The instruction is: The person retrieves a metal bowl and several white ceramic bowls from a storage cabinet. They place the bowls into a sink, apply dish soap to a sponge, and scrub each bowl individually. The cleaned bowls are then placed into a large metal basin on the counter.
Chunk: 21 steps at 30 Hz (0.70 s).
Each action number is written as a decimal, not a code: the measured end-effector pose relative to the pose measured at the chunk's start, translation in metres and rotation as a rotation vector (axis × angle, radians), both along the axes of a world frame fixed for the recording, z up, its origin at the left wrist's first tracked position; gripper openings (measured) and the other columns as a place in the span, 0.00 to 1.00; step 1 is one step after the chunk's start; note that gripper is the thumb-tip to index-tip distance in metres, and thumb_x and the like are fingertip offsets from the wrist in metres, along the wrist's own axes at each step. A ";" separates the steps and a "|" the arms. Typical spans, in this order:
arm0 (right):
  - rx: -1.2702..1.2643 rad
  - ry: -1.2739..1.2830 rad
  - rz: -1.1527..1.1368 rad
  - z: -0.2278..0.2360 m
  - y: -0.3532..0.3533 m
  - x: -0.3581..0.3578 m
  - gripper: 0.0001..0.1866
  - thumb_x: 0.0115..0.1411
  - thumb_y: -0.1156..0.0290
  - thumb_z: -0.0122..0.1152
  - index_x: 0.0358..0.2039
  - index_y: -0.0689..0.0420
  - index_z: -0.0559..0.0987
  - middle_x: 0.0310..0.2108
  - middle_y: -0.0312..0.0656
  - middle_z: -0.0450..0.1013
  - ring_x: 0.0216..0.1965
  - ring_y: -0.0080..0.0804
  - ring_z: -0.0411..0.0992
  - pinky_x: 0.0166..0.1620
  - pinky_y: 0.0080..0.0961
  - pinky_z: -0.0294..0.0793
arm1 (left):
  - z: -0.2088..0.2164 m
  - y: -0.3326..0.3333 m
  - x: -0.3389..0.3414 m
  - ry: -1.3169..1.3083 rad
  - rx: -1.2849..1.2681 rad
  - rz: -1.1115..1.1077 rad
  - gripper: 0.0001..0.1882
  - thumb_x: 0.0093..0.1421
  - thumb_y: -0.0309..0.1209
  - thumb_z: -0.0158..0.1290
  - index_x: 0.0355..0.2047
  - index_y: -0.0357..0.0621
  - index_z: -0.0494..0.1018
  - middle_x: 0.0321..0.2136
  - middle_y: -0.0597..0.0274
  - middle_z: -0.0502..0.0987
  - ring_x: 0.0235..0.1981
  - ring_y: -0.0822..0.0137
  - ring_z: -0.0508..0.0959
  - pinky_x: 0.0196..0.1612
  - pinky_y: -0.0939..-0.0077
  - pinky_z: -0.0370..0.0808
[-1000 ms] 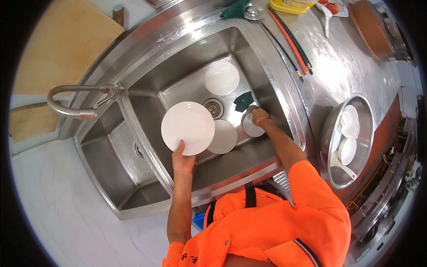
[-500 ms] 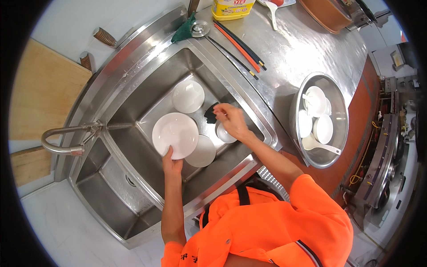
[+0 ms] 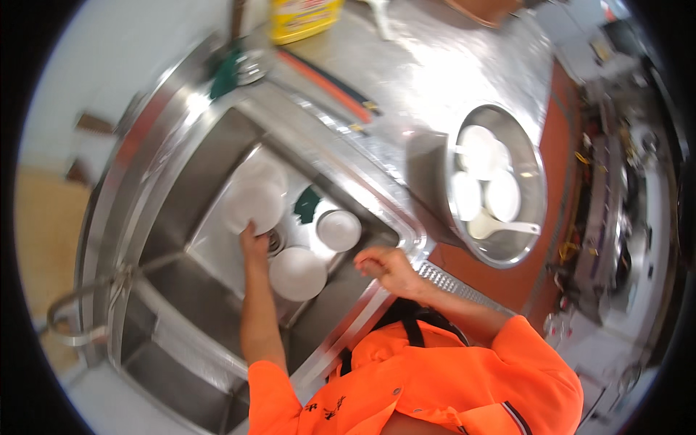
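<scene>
My left hand (image 3: 254,241) grips the near rim of a white plate (image 3: 251,209), tilted over the sink. This plate partly covers another round white dish (image 3: 259,168) on the sink bottom. My right hand (image 3: 391,271) hangs over the sink's near right edge, its fingers curled in, with nothing visible in them. Between my hands sit a small white bowl (image 3: 339,230) and a white dish (image 3: 298,275). Beyond the bowl lies a dark green scouring pad (image 3: 307,204). The drain (image 3: 274,242) shows beside my left hand.
A steel basin (image 3: 535,190) with white bowls (image 3: 502,196) and a white ladle-like spoon (image 3: 500,226) stands on the right. Black and red chopsticks (image 3: 330,83), a yellow container (image 3: 303,18) and a green cloth (image 3: 225,72) lie beyond. The faucet (image 3: 80,333) is at left.
My right hand has left the green pad and moved back to the sink's near right edge. The held plate has moved over the far dish. The whole view has shifted and blurred.
</scene>
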State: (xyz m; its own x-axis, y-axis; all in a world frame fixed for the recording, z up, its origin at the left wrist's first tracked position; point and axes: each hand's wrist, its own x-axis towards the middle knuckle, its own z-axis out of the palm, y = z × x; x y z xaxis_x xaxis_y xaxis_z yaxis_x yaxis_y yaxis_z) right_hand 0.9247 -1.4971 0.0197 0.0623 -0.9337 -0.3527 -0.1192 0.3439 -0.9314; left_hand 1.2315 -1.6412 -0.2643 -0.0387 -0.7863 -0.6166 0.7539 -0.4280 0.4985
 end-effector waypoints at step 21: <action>0.065 0.107 -0.053 0.027 0.027 -0.021 0.07 0.58 0.83 0.50 0.35 0.65 0.76 0.28 0.42 0.73 0.29 0.27 0.74 0.34 0.20 0.74 | -0.004 -0.056 -0.028 -0.038 0.303 0.275 0.19 0.62 0.23 0.46 0.53 0.34 0.61 0.49 0.49 0.67 0.49 0.54 0.71 0.54 0.60 0.72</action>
